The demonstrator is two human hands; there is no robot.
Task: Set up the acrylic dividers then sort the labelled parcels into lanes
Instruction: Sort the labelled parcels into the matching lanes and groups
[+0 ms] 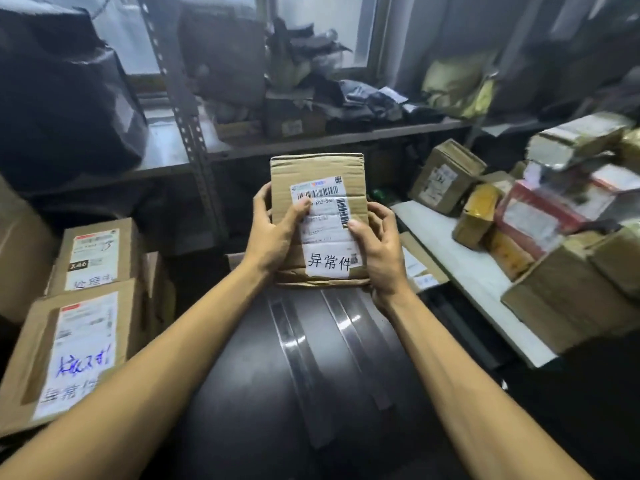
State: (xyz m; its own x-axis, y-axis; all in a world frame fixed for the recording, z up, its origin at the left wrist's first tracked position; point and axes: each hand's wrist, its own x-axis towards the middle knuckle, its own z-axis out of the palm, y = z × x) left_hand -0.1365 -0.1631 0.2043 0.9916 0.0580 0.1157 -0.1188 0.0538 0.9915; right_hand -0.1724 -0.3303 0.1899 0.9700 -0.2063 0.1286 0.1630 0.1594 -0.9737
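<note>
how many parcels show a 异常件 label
2. One is the parcel held between left hand and right hand; the other is the near-left box, label partly hidden. The blurred right pile may hide more.

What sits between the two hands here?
In the head view, one labelled cardboard parcel, gripped on either side by the left hand and right hand.

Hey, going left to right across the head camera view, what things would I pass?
Carton with blue handwriting → left hand → cardboard parcel, gripped by both hands → right hand → white surface → pile of parcels.
</note>
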